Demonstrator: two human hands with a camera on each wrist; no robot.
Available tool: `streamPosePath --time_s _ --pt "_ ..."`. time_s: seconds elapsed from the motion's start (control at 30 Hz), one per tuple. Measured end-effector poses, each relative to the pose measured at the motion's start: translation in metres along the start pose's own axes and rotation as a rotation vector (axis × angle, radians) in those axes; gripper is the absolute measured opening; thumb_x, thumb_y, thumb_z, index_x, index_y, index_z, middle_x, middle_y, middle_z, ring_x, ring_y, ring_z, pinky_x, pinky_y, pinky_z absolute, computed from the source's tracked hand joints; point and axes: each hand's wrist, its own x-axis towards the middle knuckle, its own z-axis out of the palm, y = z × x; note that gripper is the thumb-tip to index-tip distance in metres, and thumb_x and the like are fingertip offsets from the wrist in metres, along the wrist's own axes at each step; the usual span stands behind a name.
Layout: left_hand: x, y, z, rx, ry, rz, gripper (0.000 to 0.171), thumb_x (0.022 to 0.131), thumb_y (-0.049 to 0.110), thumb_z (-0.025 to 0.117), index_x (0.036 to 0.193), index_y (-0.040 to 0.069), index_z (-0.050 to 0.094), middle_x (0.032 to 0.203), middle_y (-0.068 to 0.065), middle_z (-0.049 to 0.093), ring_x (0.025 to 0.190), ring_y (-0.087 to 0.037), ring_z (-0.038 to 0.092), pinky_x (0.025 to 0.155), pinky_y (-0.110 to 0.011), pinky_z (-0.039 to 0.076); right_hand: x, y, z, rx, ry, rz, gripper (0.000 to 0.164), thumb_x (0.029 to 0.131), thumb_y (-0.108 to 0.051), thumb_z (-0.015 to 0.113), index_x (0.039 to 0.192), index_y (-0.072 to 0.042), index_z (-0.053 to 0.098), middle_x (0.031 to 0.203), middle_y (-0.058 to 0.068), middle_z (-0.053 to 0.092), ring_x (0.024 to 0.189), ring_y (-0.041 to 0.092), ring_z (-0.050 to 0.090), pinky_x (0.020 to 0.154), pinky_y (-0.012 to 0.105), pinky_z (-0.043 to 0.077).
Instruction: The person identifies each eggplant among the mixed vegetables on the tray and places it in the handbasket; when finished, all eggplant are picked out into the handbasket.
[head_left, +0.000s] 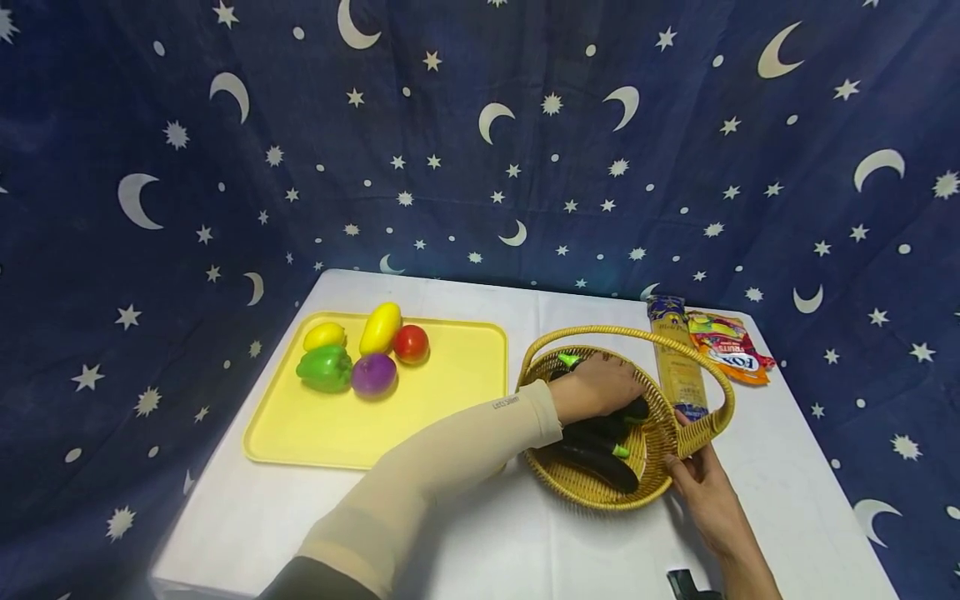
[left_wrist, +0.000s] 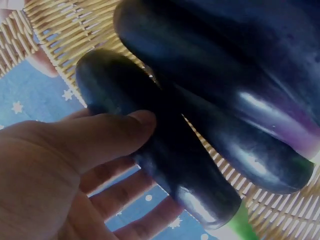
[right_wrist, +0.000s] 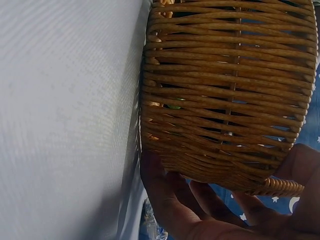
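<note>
My left hand (head_left: 606, 387) reaches into a round wicker basket (head_left: 657, 467) on the right half of the table. In the left wrist view, its thumb and fingers hold a dark eggplant (left_wrist: 187, 160) with a green stem. Beside it lie other eggplants (left_wrist: 245, 150), one with a purple tint near its end. In the head view, one long eggplant (head_left: 596, 467) shows at the basket's near side. My right hand (head_left: 708, 496) grips the basket's right side by the base of its arched handle; the right wrist view shows its fingers against the woven wall (right_wrist: 225, 95).
A yellow tray (head_left: 450, 392) at left carries a green pepper (head_left: 325, 368), a purple vegetable (head_left: 373, 375), a tomato (head_left: 412, 344), a lemon (head_left: 324, 336) and a yellow mango-like fruit (head_left: 381, 328). Behind the basket lie a pasta packet (head_left: 681, 375) and a candy bag (head_left: 729, 346).
</note>
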Motion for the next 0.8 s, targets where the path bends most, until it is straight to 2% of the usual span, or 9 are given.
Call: streamPosePath --time_s 0.13,0.23,0.4,0.6,0.7,0.8 --pt "0.003 -0.002 0.004 -0.016 0.043 -0.021 0.037 0.114 0.030 0.047 0.150 0.036 0.056 0.151 0.004 0.055 0.137 -0.015 0.058 0.111 -0.034 0.054 0.000 -0.001 0.000 -0.010 -0.004 0.027 0.075 0.113 -0.017 0.050 0.173 -0.034 0.007 0.171 0.031 0.017 0.117 -0.022 0.046 0.092 0.004 0.049" --pt "0.006 -0.004 0.008 -0.038 0.083 -0.035 0.038 0.114 0.026 0.050 0.152 0.030 0.053 0.149 0.004 0.057 0.132 -0.015 0.060 0.104 -0.031 0.057 0.000 -0.002 0.000 -0.023 -0.007 0.045 0.076 0.113 -0.017 0.050 0.173 -0.035 0.006 0.173 0.030 0.014 0.118 -0.020 0.044 0.092 0.004 0.049" --pt "0.008 -0.008 0.014 -0.099 0.137 -0.064 0.036 0.114 0.023 0.049 0.150 0.026 0.049 0.142 0.006 0.063 0.128 -0.015 0.063 0.104 -0.031 0.058 0.001 -0.004 0.000 -0.032 -0.011 0.056 0.077 0.113 -0.018 0.051 0.172 -0.037 0.006 0.175 0.029 0.013 0.124 -0.012 0.042 0.093 0.003 0.048" --pt "0.007 -0.010 0.014 -0.108 0.165 -0.062 0.038 0.114 0.021 0.048 0.151 0.029 0.052 0.139 0.000 0.064 0.125 -0.017 0.065 0.101 -0.033 0.059 0.001 -0.006 0.001 -0.040 -0.010 0.073 0.078 0.113 -0.017 0.051 0.172 -0.037 0.005 0.176 0.027 0.010 0.148 0.017 0.039 0.093 0.003 0.048" --pt "0.006 -0.009 0.014 -0.098 0.154 -0.064 0.038 0.115 0.022 0.047 0.151 0.029 0.053 0.140 0.000 0.063 0.127 -0.017 0.065 0.102 -0.033 0.059 0.001 -0.006 0.001 -0.048 -0.010 0.076 0.078 0.113 -0.016 0.051 0.172 -0.037 0.004 0.176 0.027 0.010 0.153 0.029 0.034 0.093 0.003 0.048" --pt "0.004 -0.007 0.014 -0.075 0.129 -0.065 0.037 0.115 0.023 0.044 0.151 0.029 0.052 0.143 0.000 0.062 0.130 -0.017 0.063 0.104 -0.032 0.058 0.001 -0.005 0.000 -0.062 -0.011 0.077 0.078 0.113 -0.016 0.050 0.172 -0.037 0.003 0.176 0.028 0.011 0.156 0.036 0.031 0.092 0.004 0.048"
